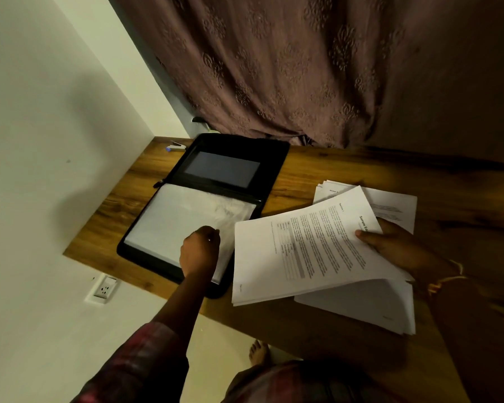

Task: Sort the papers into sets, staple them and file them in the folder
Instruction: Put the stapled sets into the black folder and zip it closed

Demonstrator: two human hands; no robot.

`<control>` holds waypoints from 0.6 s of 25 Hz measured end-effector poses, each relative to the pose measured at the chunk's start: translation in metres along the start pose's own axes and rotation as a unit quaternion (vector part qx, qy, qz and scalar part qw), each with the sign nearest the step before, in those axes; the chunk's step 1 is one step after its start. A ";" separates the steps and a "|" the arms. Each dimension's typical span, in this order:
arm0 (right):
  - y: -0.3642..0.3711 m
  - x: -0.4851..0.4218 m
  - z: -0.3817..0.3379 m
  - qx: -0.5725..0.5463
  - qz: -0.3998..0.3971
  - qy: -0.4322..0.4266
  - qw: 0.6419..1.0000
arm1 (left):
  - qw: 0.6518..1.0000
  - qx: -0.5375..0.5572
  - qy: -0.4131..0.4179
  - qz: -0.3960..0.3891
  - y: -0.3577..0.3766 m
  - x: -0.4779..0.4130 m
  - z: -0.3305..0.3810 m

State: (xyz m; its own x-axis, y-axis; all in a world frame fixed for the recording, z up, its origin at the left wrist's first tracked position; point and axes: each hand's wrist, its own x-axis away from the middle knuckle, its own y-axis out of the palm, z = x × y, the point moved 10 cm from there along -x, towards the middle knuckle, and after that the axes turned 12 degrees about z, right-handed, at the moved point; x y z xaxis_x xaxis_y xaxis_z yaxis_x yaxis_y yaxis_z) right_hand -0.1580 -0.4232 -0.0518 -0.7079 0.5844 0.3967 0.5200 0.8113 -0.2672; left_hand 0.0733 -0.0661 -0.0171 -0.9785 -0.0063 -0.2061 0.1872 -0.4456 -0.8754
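A black zip folder [274, 161] lies open on the wooden desk [346, 167], its clear plastic sleeves [172, 219] facing up. My left hand [200, 248] reaches over the sleeves with curled fingers, and seems to pinch the edge of the top sleeve. My right hand [396, 245] grips a set of printed papers [303, 251] by its top edge, held just right of the folder. More white sheets [370, 306] lie under that set. Another small pile of papers [396, 205] sits behind my right hand. A stapler [176, 146] lies at the desk's far left corner.
A brown patterned curtain [317, 68] hangs behind the desk. A white wall [56, 126] bounds the desk on the left, with a power socket [104, 287] below desk level. A bare foot [259, 351] shows on the floor under the front edge.
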 end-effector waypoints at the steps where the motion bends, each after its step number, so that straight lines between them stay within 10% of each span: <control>1: 0.003 -0.001 0.000 0.001 -0.007 -0.001 1.000 | 1.000 0.004 0.002 0.009 -0.003 0.000 0.003; 15: 0.041 -0.015 -0.007 -0.091 0.083 0.014 0.992 | 0.997 0.072 0.015 -0.008 -0.016 0.012 -0.010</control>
State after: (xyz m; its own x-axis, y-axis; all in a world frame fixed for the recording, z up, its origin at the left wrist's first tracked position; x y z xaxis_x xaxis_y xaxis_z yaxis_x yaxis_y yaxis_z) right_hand -0.1226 -0.3985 -0.0628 -0.5930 0.7067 0.3859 0.7080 0.6859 -0.1681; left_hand 0.0599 -0.0498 -0.0098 -0.9780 0.0275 -0.2070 0.1548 -0.5697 -0.8072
